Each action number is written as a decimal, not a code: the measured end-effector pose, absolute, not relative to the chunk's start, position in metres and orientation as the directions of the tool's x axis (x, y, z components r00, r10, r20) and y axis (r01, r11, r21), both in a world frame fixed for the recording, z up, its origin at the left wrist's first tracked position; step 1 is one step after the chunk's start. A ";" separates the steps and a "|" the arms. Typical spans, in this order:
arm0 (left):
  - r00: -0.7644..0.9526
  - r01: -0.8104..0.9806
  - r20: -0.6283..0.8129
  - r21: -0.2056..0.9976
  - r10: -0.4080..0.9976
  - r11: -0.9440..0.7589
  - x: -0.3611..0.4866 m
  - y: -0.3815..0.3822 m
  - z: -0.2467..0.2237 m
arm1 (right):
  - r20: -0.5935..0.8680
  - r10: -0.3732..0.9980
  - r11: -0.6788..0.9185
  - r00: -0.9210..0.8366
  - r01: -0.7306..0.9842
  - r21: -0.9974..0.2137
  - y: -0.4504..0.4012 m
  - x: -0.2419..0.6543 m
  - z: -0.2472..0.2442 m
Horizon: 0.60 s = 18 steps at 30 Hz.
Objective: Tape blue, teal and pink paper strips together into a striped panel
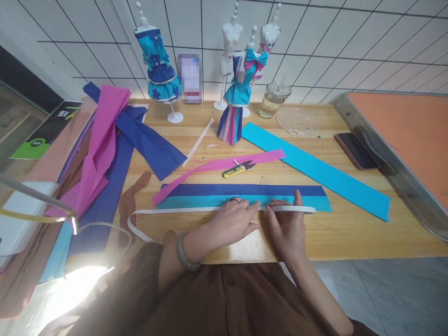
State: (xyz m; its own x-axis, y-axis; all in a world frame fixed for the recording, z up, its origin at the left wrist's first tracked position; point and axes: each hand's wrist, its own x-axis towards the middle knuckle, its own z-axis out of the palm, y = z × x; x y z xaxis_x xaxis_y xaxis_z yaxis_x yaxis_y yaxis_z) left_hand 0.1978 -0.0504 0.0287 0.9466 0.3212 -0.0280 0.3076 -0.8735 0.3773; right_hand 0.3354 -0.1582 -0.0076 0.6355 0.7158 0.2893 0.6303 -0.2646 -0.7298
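A strip in dark blue (pixel 245 190) and light blue (pixel 196 202) lies across the table before me. White tape (pixel 175 210) runs along its near edge and curls off to the left. My left hand (pixel 234 221) lies on the tape and strip, palm down, fingers spread, with a bangle on the wrist. Just to its right, my right hand (pixel 287 226) has its thumb and fingers around a flat white roll of tape (pixel 308 210). Beyond the strip lie a pink strip (pixel 196 168) and small yellow-handled snips (pixel 238 170).
Dressed mini mannequins (pixel 159 70) and a cup (pixel 275 99) stand along the tiled wall. A blue strip (pixel 315 170) and a phone (pixel 356 151) lie at the right. Fabrics (pixel 105 140) pile up at the left, near a thin lamp arm.
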 end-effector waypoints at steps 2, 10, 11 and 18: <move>0.936 0.323 -0.027 0.457 0.350 -0.829 0.200 -0.042 0.030 | 0.315 0.736 -0.246 0.599 0.670 -0.700 -0.157 0.338 -0.007; 0.878 0.398 0.114 0.363 0.465 -0.842 0.245 -0.008 0.022 | 0.432 0.792 -0.118 0.431 0.803 -0.584 -0.155 0.340 -0.010; 0.872 0.415 0.115 0.343 0.476 -0.843 0.252 -0.005 0.019 | 0.443 0.792 -0.111 0.419 0.814 -0.571 -0.155 0.340 -0.010; 0.855 0.441 0.166 0.264 0.491 -0.858 0.273 0.000 -0.001 | 0.396 0.791 -0.188 0.466 0.802 -0.567 -0.156 0.339 -0.006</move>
State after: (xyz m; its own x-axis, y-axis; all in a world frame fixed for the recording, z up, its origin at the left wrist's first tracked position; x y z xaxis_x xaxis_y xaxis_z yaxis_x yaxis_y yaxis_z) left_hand 0.2726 -0.0002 -0.0010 0.8553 0.4908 0.1659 0.4410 -0.8578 0.2641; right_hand 0.3394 -0.1557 -0.0061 0.4658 0.7913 0.3960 0.8017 -0.1881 -0.5673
